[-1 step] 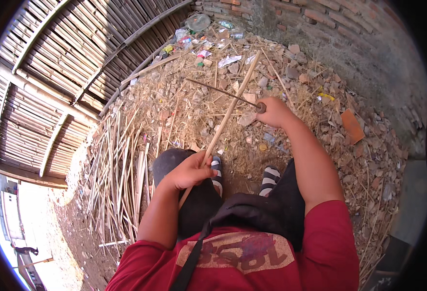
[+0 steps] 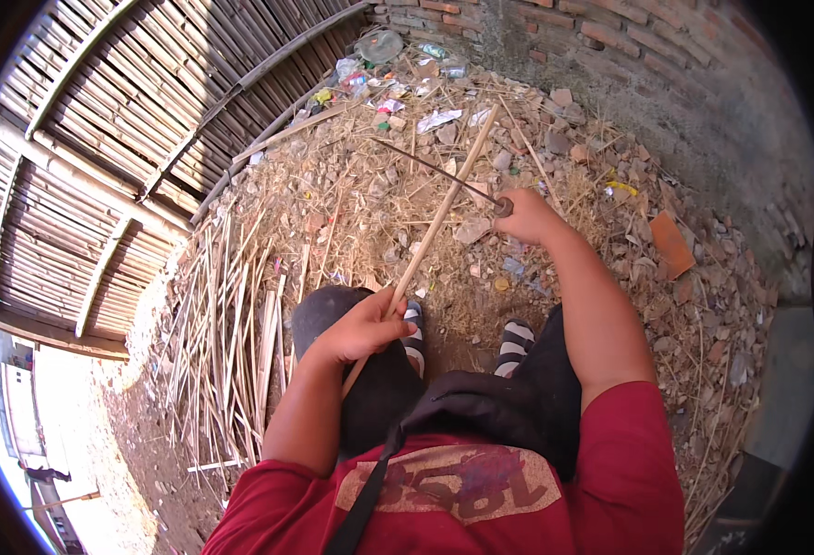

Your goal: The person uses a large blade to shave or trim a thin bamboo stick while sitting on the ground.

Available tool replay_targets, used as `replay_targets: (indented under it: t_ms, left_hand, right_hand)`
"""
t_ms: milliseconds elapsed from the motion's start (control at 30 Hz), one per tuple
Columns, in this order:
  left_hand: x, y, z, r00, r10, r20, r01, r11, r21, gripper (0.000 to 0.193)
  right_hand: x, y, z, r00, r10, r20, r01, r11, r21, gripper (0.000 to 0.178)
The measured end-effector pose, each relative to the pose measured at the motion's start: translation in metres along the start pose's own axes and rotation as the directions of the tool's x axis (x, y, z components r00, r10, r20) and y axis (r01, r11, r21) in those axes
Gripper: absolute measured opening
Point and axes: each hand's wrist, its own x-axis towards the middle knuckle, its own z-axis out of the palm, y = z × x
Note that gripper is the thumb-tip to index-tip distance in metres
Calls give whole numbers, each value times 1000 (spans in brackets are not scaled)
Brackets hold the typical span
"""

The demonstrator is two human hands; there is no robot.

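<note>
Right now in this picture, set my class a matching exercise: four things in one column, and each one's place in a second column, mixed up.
Things
1. left hand
2. right hand
3. heap of bamboo strips
4. brick wall

Places
A. at the top, behind the rubble
B. on the ground to the person's left
C. gripping the near end of the bamboo stick
D. farther out, holding the dark blade against the stick

Pairs: 1-C, 2-D, 3-B, 4-A
</note>
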Motion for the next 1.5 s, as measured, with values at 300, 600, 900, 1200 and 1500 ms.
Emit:
replay_targets:
  t_ms: [300, 600, 900, 1200, 1500]
  left_hand:
    - [0, -15, 15, 973, 156, -169, -116, 967, 227, 27]
    - [-5, 0, 6, 996, 52, -77, -47, 997, 57, 26]
    - [-1, 1, 2, 999, 22, -32, -25, 995, -100, 25]
    - [-1, 7, 6, 999, 33, 4, -32, 992, -122, 23]
    - [-7, 1, 2, 999, 35, 19, -32, 993, -117, 24]
  right_hand:
    - [-16, -24, -8, 990, -100, 95, 118, 970, -211, 23]
    - [-22, -37, -13, 986, -139, 95, 154, 974, -168, 28]
    - [-20, -22, -15, 999, 27, -41, -28, 1000, -9, 22]
    - [-9, 14, -19, 1000, 8, -12, -9, 999, -51, 20]
    - [-24, -42, -16, 997, -81, 1, 80, 986, -148, 19]
